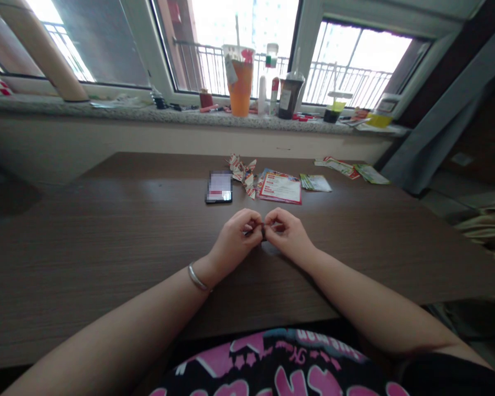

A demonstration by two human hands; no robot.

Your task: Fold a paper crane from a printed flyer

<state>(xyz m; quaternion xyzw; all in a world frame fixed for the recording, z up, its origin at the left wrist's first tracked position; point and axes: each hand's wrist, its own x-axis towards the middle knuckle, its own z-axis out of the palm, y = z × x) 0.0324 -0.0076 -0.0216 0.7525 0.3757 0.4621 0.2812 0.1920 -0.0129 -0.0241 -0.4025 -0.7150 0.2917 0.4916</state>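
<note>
**Partway along, amount left unclear**

Landmark: the phone (219,187), flat on the table (107,236). Just right of it, striped folded paper (243,173); creasing there looks done. Nearer me than the phone and a bit right, my left hand (240,235): thumb and forefinger pinching a thin dark piece (263,224), other fingers curled. Piece sits between my 2 hands, nearer me and right of the phone; mostly hidden, shape can't tell. Printed cards (280,188) lie right of the phone, past the paper. My right hand (289,232), nearer me and farther right of the phone, also pinching the piece. Rightmost from the phone, small packets (371,174). My call: piece unfinished, remaining steps can't tell.
</note>
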